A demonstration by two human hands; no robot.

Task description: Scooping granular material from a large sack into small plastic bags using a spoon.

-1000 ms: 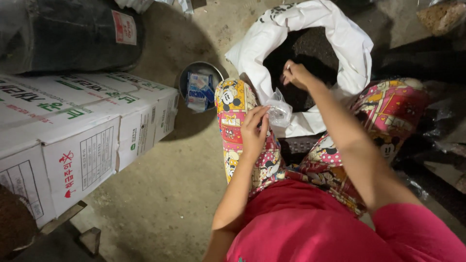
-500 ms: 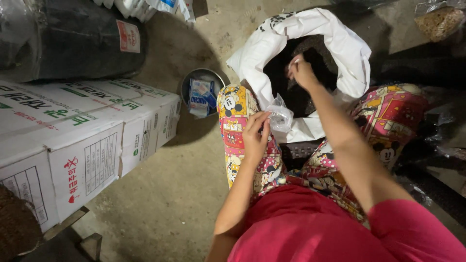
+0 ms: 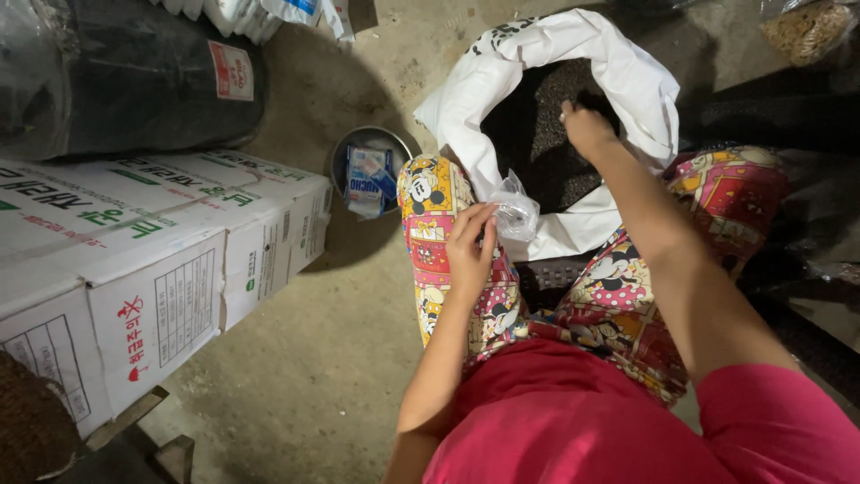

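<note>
Small clear plastic bag (image 3: 515, 213) sits at the near rim of the white sack (image 3: 627, 81), pinched in the left hand (image 3: 470, 251). Right hand (image 3: 587, 130) reaches into the sack's dark grains (image 3: 537, 134); its grip is hidden. Best to hold the bag mouth open and close to the rim. 1 metal bowl (image 3: 345, 161) sits left of the sack.

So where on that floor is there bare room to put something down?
The widest bare patch is the concrete floor between the white cardboard boxes and the person's patterned trouser leg. A narrower strip runs past the round metal bowl toward the dark sack. It is crowded around the white sack of dark grain, where both hands work.
</note>
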